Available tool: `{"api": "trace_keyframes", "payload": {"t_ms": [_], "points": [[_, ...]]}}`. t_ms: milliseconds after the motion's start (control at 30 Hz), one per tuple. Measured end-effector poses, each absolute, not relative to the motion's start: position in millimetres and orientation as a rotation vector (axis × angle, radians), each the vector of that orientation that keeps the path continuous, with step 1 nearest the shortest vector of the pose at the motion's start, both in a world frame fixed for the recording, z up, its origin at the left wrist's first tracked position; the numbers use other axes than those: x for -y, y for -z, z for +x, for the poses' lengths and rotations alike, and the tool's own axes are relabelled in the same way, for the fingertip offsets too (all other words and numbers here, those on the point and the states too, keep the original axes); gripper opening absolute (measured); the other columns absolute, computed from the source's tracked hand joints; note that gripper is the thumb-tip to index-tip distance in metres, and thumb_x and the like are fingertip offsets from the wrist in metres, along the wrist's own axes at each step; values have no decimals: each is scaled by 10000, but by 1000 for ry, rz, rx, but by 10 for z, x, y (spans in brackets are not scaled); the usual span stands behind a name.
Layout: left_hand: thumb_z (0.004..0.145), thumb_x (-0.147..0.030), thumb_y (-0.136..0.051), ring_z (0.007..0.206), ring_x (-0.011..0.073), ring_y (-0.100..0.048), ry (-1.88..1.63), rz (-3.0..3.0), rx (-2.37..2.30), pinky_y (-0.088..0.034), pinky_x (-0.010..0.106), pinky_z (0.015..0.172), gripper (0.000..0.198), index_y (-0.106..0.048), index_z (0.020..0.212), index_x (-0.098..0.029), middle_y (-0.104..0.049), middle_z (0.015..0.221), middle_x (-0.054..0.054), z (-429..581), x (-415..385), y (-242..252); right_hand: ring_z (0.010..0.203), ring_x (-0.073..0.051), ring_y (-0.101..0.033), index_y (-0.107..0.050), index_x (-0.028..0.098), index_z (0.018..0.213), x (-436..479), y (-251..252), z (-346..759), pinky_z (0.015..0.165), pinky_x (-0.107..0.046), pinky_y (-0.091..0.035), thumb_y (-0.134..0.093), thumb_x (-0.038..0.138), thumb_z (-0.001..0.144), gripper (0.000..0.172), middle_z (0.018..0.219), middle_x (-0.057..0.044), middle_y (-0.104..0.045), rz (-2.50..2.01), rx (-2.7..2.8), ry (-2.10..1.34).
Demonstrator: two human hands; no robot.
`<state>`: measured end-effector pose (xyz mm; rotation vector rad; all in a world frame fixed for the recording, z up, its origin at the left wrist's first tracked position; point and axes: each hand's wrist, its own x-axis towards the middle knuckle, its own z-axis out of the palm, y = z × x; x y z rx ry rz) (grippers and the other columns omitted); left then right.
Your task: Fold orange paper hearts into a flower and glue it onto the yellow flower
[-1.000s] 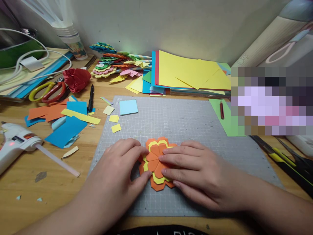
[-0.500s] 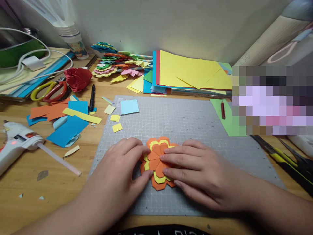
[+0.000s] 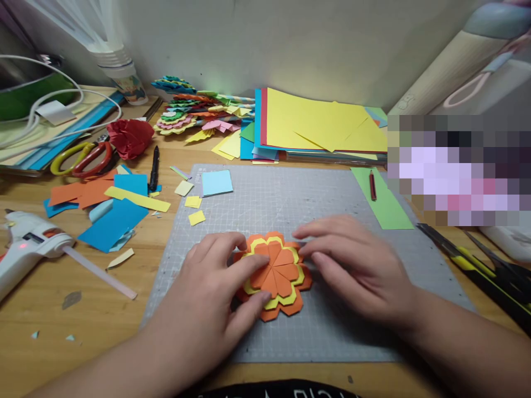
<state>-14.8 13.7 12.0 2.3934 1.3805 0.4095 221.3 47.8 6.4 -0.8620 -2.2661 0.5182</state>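
A layered paper flower point(image 3: 277, 271), orange with a yellow layer between, lies flat on the grey cutting mat point(image 3: 290, 199). My left hand point(image 3: 224, 282) holds its left side; the thumb and index finger rest on the top petals, and the other fingers are curled at the outer edge. To the right, my right hand point(image 3: 352, 265) hovers at the flower's edge with its fingers apart and nothing in them. Whether its fingertips touch the outer petals I cannot tell.
A glue gun point(image 3: 37, 237) lies at left near paper scraps point(image 3: 112, 221) and scissors point(image 3: 83, 157). Behind are paper flowers point(image 3: 178, 113) and yellow sheets point(image 3: 323, 121). A red pencil point(image 3: 372, 185) rests on green paper; a black-yellow cutter point(image 3: 468, 265) is at right.
My right hand has lifted off the flower and moved right, uncovering its petals. My left fingers have slid further onto the top layer. The flower appears slightly turned.
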Motion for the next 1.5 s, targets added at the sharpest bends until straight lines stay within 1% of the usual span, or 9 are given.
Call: {"api": "trace_keyframes", "payload": {"t_ms": [67,100,200,267,333,433,667,1100,1500], "points": [[830,-316,-617,1069,278,-471,-393,2398,-1376,-431,482,893,291,-596,1117,-268,-497,1148,80,-138,-136,-129,996,-214,-601,-573,204,993,-491,-28,2229,856,-383,-478,-513,145,871,148,1053,-89,-635,-972,2210,-616],[824,-322,-627,1074,280,-469,-381,2400,-1373,-428,480,894,300,-594,1115,-259,-498,1154,84,-133,-135,-132,1026,-221,-585,-544,209,1034,-494,-11,2232,877,-392,-479,-533,174,869,169,1088,-94,-607,-989,2214,-685],[822,-300,-630,1096,284,-462,-362,2420,-1360,-414,476,905,298,-590,1111,-234,-506,1168,92,-124,-132,-139,1158,-248,-510,-417,218,1218,-490,23,2229,966,-438,-442,-601,251,849,413,1239,-120,-508,-962,2313,-868],[828,-280,-622,1112,285,-456,-362,2440,-1348,-395,479,920,297,-583,1117,-224,-515,1179,94,-123,-133,-144,1235,-264,-438,-314,215,1322,-484,35,2226,1011,-462,-402,-657,306,822,613,1326,-138,-442,-943,2400,-905],[837,-266,-614,1108,280,-462,-351,2449,-1330,-384,474,919,294,-576,1125,-225,-529,1178,88,-123,-138,-151,1263,-270,-398,-229,209,1388,-479,45,2226,1033,-473,-371,-708,359,789,782,1372,-147,-406,-946,2461,-887],[858,-255,-596,1078,265,-480,-336,2452,-1284,-383,454,887,264,-577,1121,-244,-557,1144,65,-123,-144,-151,1255,-263,-399,-154,213,1436,-478,64,2222,1043,-470,-344,-734,408,766,907,1388,-143,-413,-954,2504,-851],[875,-264,-593,1047,252,-488,-428,2491,-1239,-369,442,866,243,-599,1118,-264,-563,1107,56,-146,-149,-87,1236,-257,-419,-120,242,1451,-492,88,2197,1028,-445,-334,-734,453,759,948,1381,-134,-442,-942,2509,-824],[856,-258,-618,1036,247,-501,-432,2477,-1273,-376,442,860,247,-603,1101,-283,-575,1083,38,-130,-139,-79,1238,-276,-417,-151,241,1454,-485,73,2201,1022,-456,-329,-701,478,779,902,1369,-131,-455,-953,2526,-834],[840,-289,-620,1020,287,-497,-379,2510,-1337,-405,483,829,227,-621,1067,-278,-553,1082,73,-107,-118,-94,1236,-267,-417,-164,223,1440,-496,61,2191,1026,-441,-326,-708,479,772,899,1376,-127,-449,-960,2547,-827]]}}
